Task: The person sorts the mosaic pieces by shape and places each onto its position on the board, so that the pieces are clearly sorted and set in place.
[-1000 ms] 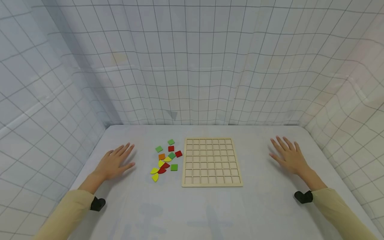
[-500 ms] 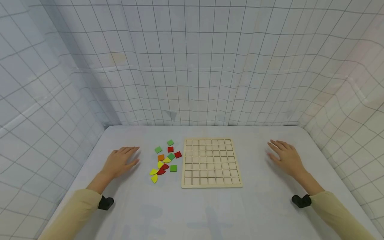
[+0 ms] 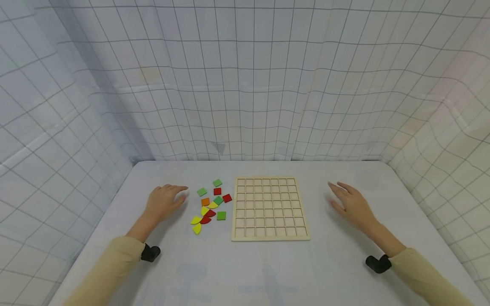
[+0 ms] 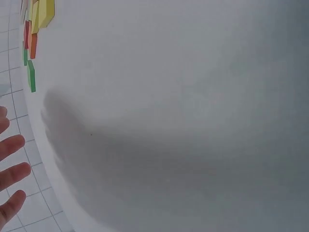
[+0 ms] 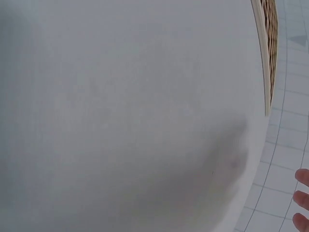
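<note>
In the head view my left hand (image 3: 162, 202) hovers over the table, left of a loose group of flat coloured tiles, fingers extended and holding nothing. Nearest its fingertips lies a light green square tile (image 3: 201, 192). An orange square (image 3: 205, 202), red squares (image 3: 227, 198), a green square (image 3: 221, 216), yellow petal-shaped tiles (image 3: 197, 229) and dark red ones (image 3: 205, 220) lie around it. Right of them is a pale wooden grid board (image 3: 271, 238), its cells bare. Beyond the board's right side my right hand (image 3: 354, 208) hovers with fingers spread, touching nothing.
The white table (image 3: 229, 272) has grid-patterned cloth walls (image 3: 260, 85) at its back and both sides. A black wrist device (image 3: 151, 253) sits at the left cuff, another black device (image 3: 378, 264) at the right cuff.
Both hands have moved inward, the left to the right toward the tiles, the right to the left toward the board. The tiles and the board stay where they were.
</note>
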Motion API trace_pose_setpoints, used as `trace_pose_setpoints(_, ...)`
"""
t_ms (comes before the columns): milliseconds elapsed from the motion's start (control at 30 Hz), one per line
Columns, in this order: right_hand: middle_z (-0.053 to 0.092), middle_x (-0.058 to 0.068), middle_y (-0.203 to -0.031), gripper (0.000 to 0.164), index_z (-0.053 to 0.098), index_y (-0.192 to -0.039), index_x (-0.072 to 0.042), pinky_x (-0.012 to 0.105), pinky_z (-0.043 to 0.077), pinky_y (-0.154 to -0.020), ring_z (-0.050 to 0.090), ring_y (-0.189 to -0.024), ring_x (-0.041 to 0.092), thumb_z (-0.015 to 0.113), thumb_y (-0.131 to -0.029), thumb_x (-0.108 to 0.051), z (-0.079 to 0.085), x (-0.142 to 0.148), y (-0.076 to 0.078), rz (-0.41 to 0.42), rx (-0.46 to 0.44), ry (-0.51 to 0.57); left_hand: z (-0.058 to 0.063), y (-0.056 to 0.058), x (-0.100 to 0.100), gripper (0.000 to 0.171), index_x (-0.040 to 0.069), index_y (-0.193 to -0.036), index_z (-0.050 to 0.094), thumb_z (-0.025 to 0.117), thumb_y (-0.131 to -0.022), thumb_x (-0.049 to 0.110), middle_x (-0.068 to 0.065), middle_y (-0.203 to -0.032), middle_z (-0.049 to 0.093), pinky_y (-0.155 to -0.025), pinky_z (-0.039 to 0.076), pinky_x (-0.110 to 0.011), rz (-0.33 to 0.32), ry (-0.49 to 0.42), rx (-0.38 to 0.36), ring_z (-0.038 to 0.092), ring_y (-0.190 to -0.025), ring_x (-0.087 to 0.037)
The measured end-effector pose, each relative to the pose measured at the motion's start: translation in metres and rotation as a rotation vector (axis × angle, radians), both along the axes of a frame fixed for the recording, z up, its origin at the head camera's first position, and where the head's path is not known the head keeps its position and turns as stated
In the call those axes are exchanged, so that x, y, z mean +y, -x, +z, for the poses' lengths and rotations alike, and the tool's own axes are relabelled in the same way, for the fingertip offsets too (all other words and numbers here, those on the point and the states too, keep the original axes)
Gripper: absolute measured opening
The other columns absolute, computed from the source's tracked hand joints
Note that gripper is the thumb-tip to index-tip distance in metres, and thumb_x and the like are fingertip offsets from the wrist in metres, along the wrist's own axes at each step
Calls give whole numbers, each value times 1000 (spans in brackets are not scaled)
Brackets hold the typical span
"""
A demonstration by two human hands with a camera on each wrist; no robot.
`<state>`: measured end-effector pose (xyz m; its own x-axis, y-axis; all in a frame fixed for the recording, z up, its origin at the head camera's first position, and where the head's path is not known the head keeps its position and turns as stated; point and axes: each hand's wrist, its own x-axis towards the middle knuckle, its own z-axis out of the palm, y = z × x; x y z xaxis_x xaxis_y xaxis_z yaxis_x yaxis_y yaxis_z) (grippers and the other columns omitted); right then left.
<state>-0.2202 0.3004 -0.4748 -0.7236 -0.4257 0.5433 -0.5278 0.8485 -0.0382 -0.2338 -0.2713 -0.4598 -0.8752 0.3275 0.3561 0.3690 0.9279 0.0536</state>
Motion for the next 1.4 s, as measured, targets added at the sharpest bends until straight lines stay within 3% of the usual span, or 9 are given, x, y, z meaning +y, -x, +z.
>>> trace_pose_setpoints(133,55,22,-135,63,47,-140,1,55,40,-100,48,-126,40,69,-84,-17,-2,-9,-5,7,-50,-17,1,5,9,26,10,-110,72,66,-88,24,-11,-104,73,-77,52,-49,9,-27,18,65,-94,-32)
trace_pose_setpoints(333,39,18,-150,69,32,-149,-3,44,24,-116,30,-142,34,58,-94,-36,-6,-21,-14,46,-147,-83,1,11,25,29,11,-108,73,64,-89,31,-10,-104,73,-77,53,-47,35,-21,-6,64,-94,-32)
trace_pose_setpoints(500,27,11,-158,72,29,-151,-5,36,6,-122,21,-147,32,57,-94,-39,-8,-33,-17,117,-198,-103,0,17,36,29,11,-109,72,63,-89,31,-11,-107,73,-80,52,-48,52,-26,-25,63,-98,-32)
trace_pose_setpoints(667,24,10,-159,74,28,-151,-5,26,-7,-120,19,-147,33,59,-93,-39,-11,-42,-18,187,-244,-127,-1,24,44,31,12,-112,71,62,-90,33,-11,-111,71,-84,51,-49,67,-41,-71,62,-102,-32)
trace_pose_setpoints(933,30,13,-157,72,28,-151,-7,45,17,-117,21,-146,34,56,-94,-42,-17,-52,-18,264,-290,-202,-1,36,55,36,12,-117,69,61,-91,36,-13,-117,69,-85,51,-49,93,-94,-145,60,-105,-34)
trace_pose_setpoints(1200,29,15,-157,73,29,-151,-5,43,16,-118,24,-144,38,55,-94,-43,-18,-60,-19,337,-315,-238,-3,47,67,39,10,-121,66,63,-91,35,-13,-116,68,-88,49,-49,135,-226,-265,58,-105,-33)
trace_pose_setpoints(1400,23,13,-159,75,25,-152,-6,29,-9,-120,20,-146,37,50,-96,-48,-20,-60,-19,334,-384,-279,-7,59,69,41,9,-123,65,64,-90,33,-13,-113,69,-85,49,-46,155,-321,-344,58,-104,-32)
